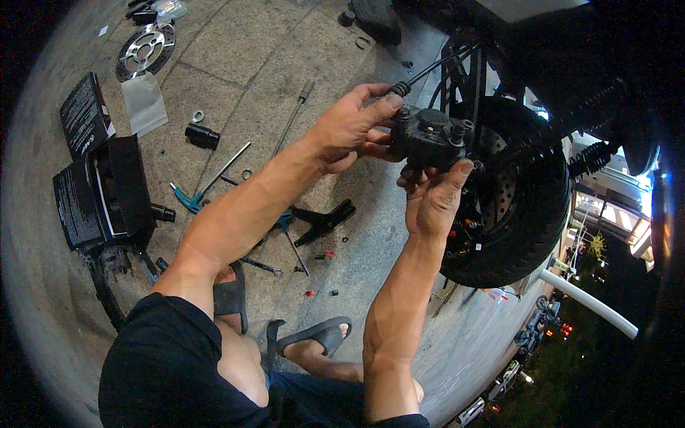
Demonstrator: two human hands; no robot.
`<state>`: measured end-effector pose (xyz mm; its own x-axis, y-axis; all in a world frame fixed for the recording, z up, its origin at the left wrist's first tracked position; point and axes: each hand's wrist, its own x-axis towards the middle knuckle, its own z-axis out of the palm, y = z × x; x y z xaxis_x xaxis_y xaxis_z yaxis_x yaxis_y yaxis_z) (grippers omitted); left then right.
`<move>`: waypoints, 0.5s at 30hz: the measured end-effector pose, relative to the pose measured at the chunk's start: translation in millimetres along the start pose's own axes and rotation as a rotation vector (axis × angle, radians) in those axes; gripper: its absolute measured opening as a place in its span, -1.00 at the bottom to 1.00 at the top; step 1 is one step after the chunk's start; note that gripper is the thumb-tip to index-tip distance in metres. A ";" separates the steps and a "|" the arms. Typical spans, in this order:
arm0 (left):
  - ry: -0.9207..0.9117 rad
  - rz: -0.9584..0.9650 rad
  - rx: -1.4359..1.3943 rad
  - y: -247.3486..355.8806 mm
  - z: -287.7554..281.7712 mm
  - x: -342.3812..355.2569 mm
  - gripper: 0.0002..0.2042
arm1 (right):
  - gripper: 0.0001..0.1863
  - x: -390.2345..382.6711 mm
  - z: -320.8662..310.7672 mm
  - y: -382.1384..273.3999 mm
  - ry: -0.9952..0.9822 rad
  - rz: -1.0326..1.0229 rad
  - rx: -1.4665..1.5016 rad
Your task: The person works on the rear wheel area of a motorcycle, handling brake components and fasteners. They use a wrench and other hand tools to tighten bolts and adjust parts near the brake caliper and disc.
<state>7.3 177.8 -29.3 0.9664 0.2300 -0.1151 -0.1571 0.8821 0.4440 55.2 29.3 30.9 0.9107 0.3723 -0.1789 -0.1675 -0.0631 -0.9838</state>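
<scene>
A black brake caliper (428,141) hangs in front of the wheel (524,250), held between my two hands. My left hand (349,128) grips its left side, thumb at the black hose fitting (399,89) on top, fingers curled round the body. From below, my right hand (435,203) holds the caliper, thumb at its lower right corner; its other fingertips are partly hidden underneath. Just behind and right are a drilled brake disc (498,200) on the wheel and a black coil-spring shock (592,160).
On the pavement lie teal-handled hex keys (187,198), a long metal tool (289,118), a loose disc (139,57), a black cylinder (202,135), a black bracket (321,220) and small bolts. Opened black boxes (78,203) stand left; my sandalled feet (314,335) are below.
</scene>
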 end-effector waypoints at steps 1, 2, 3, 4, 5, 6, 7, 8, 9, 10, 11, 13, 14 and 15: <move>0.002 -0.002 -0.002 0.7 0.9 -0.3 -0.42 | -0.23 0.4 0.1 -0.1 0.016 0.016 0.012; 0.004 -0.006 0.003 1.3 1.7 -0.7 -0.42 | -0.23 0.6 0.0 -0.1 0.018 0.024 0.015; 0.007 -0.010 0.009 1.9 2.1 -1.1 -0.41 | -0.23 1.0 -0.3 0.0 0.020 0.032 0.018; 0.010 -0.014 0.015 2.3 2.5 -1.2 -0.40 | -0.23 1.2 -0.7 0.4 0.021 0.035 0.014; 0.012 -0.015 0.018 2.6 2.6 -1.2 -0.40 | -0.23 1.6 -1.3 0.8 0.022 0.038 0.010; 0.014 -0.016 0.020 2.6 2.4 -1.0 -0.39 | -0.23 1.9 -2.1 1.4 0.015 0.039 0.006; 0.021 -0.024 0.018 2.5 2.1 -0.6 -0.39 | -0.23 2.3 -2.9 2.1 0.022 0.046 0.011; 0.009 -0.015 0.019 2.1 1.6 -0.2 -0.38 | -0.23 2.8 -3.8 2.8 0.020 0.051 0.016; 0.003 -0.012 0.015 1.7 1.1 0.3 -0.37 | -0.23 3.2 -4.6 3.4 0.017 0.060 0.019; -0.003 -0.010 0.010 1.1 0.3 0.8 -0.37 | -0.24 3.5 -5.3 4.0 0.008 0.050 0.020; -0.013 -0.010 0.007 0.4 -0.5 1.2 -0.37 | -0.25 3.6 -5.9 4.7 -0.003 0.045 0.019; -0.026 -0.019 -0.005 -0.5 -2.2 1.4 -0.38 | -0.27 3.2 -6.6 6.0 -0.018 0.050 0.035; -0.031 -0.015 -0.002 -1.2 -2.9 1.0 -0.39 | -0.29 2.4 -6.6 6.6 -0.023 0.060 0.051; -0.030 -0.018 -0.003 -1.8 -3.7 0.6 -0.40 | -0.31 1.9 -6.6 7.2 -0.028 0.071 0.068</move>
<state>7.4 177.9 -33.4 0.9748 0.2012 -0.0962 -0.1398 0.8873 0.4394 58.2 23.4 23.5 0.8846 0.3952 -0.2474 -0.2579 -0.0275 -0.9658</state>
